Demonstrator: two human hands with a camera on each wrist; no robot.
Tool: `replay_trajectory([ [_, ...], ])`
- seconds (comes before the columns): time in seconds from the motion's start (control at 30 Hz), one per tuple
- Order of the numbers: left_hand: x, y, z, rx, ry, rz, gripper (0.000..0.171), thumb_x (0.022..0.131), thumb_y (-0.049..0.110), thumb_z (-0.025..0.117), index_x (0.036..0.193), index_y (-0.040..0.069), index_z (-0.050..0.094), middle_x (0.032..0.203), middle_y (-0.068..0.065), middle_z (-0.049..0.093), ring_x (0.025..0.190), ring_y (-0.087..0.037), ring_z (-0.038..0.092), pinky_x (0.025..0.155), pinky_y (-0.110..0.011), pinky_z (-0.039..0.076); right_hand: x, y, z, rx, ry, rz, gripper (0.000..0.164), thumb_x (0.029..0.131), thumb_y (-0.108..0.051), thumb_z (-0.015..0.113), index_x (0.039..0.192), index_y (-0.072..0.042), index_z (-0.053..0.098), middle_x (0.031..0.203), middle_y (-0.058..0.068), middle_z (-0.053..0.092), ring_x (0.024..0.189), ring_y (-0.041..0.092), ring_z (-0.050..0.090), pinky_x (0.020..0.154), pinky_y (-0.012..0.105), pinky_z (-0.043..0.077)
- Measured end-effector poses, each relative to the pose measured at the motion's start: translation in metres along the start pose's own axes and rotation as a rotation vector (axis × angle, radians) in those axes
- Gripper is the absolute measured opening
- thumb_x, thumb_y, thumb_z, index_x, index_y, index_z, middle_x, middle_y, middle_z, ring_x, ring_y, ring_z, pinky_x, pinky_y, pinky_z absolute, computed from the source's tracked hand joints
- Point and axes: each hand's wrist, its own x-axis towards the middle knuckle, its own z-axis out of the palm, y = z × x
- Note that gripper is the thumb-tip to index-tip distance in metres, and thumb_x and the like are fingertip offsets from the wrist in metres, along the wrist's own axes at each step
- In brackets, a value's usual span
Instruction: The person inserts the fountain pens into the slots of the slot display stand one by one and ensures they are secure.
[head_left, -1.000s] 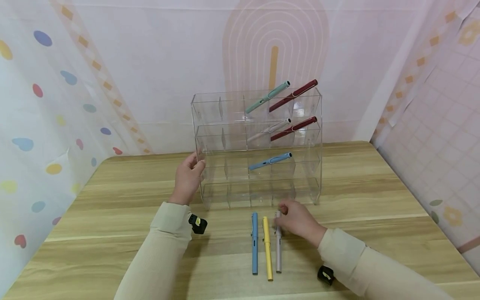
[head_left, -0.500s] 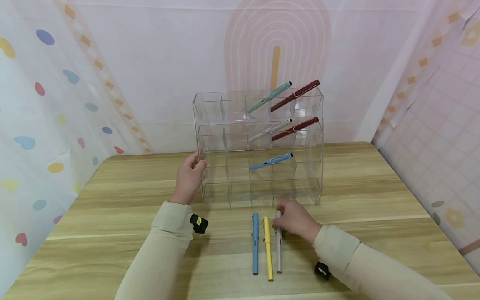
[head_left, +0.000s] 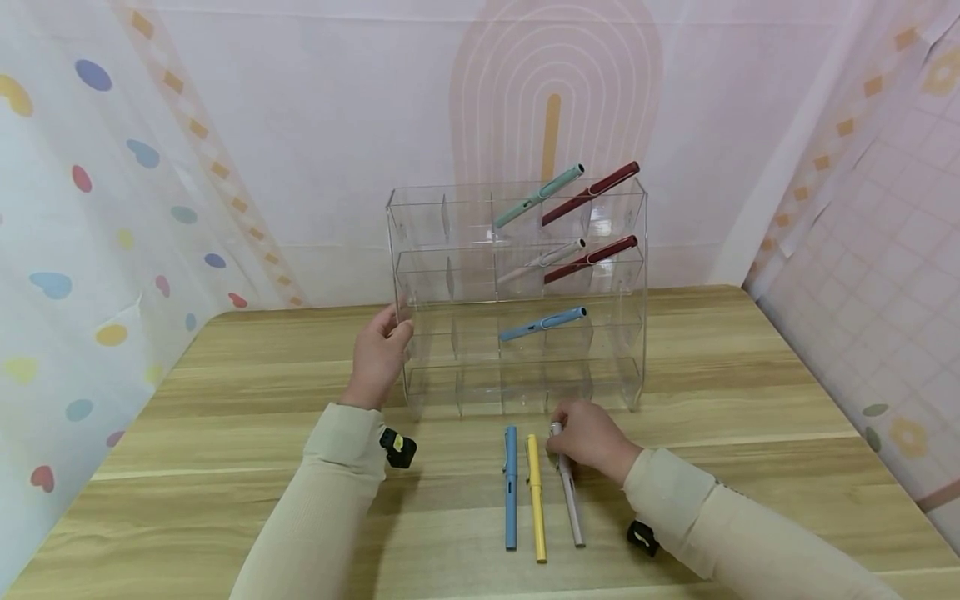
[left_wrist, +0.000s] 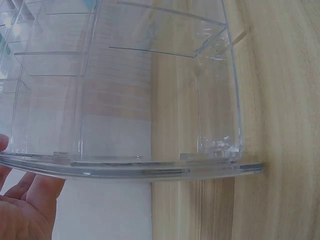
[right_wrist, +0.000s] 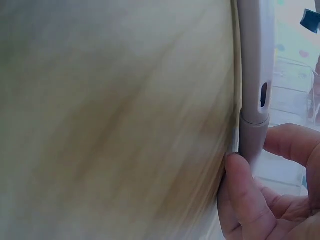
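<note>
My left hand (head_left: pixel 378 354) grips the left side panel of a clear acrylic pen rack (head_left: pixel 522 364); in the left wrist view its fingers (left_wrist: pixel 42 197) lie along the outer face of the panel. With its thumb and fingers, my right hand (head_left: pixel 596 437) pinches a pale grey-lilac pen (head_left: pixel 572 500) near its capped end. The right wrist view shows this pen (right_wrist: pixel 256 60) close up, its cap between thumb and fingertips. Left of it a yellow pen (head_left: pixel 536 508) and a blue pen (head_left: pixel 511 500) lie side by side on the table.
Several pens lean in the rack: a mint green pen (head_left: pixel 538 197) and a dark red pen (head_left: pixel 592 193) on top, a white pen (head_left: pixel 542 260) and another dark red pen (head_left: pixel 592 259) below, then a blue pen (head_left: pixel 543 323). A patterned cloth (head_left: pixel 337 125) hangs behind the wooden table (head_left: pixel 750 417).
The grey-lilac pen has turned, its lower end swinging right, away from the yellow pen. My right hand has shifted slightly left. The left hand stays on the rack.
</note>
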Motion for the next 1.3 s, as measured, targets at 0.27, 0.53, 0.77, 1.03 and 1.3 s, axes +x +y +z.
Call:
replay_trajectory([
  [0.27, 0.0, 0.0, 0.0, 0.018, 0.003, 0.01, 0.048, 0.1, 0.015, 0.044, 0.147, 0.014, 0.042, 0.143, -0.013, 0.048, 0.123, -0.025, 0.05, 0.086, -0.035, 0.047, -0.002, 0.001, -0.005, 0.152, -0.006, 0.058, 0.031, 0.077, 0.0, 0.065, 0.107, 0.005, 0.061, 0.077, 0.009, 0.06, 0.049, 0.012, 0.05, 0.045, 0.025, 0.046],
  [0.53, 0.0, 0.0, 0.0, 0.002, -0.001, 0.009, 0.048, 0.1, 0.015, 0.043, 0.148, 0.014, 0.041, 0.144, -0.013, 0.047, 0.126, -0.027, 0.048, 0.095, -0.045, 0.046, -0.008, -0.002, -0.014, 0.224, 0.032, 0.015, 0.032, 0.076, 0.001, 0.062, 0.108, 0.004, 0.06, 0.085, 0.01, 0.058, 0.058, 0.016, 0.053, 0.049, 0.029, 0.049],
  [0.77, 0.0, 0.0, 0.0, 0.017, 0.001, 0.022, 0.048, 0.099, 0.016, 0.044, 0.147, 0.013, 0.041, 0.144, -0.014, 0.048, 0.126, -0.028, 0.049, 0.095, -0.046, 0.046, -0.014, -0.006, -0.026, 0.295, 0.056, -0.019, 0.03, 0.08, 0.0, 0.061, 0.109, 0.005, 0.057, 0.087, 0.011, 0.055, 0.066, 0.019, 0.055, 0.057, 0.035, 0.054],
  [1.03, 0.0, 0.0, 0.001, -0.002, -0.008, 0.015, 0.048, 0.1, 0.015, 0.044, 0.148, 0.012, 0.04, 0.144, -0.015, 0.047, 0.128, -0.029, 0.047, 0.097, -0.047, 0.045, -0.018, -0.01, -0.044, 0.409, 0.096, -0.021, 0.031, 0.085, 0.001, 0.058, 0.115, 0.008, 0.052, 0.092, 0.013, 0.052, 0.073, 0.02, 0.057, 0.065, 0.04, 0.057],
  [1.3, 0.0, -0.001, 0.001, -0.021, -0.009, 0.012, 0.048, 0.1, 0.015, 0.044, 0.147, 0.013, 0.041, 0.145, -0.016, 0.046, 0.129, -0.031, 0.045, 0.099, -0.048, 0.044, -0.022, -0.01, -0.068, 0.539, 0.164, -0.059, 0.033, 0.089, -0.001, 0.056, 0.119, 0.009, 0.046, 0.097, 0.01, 0.048, 0.082, 0.015, 0.055, 0.068, 0.031, 0.057],
])
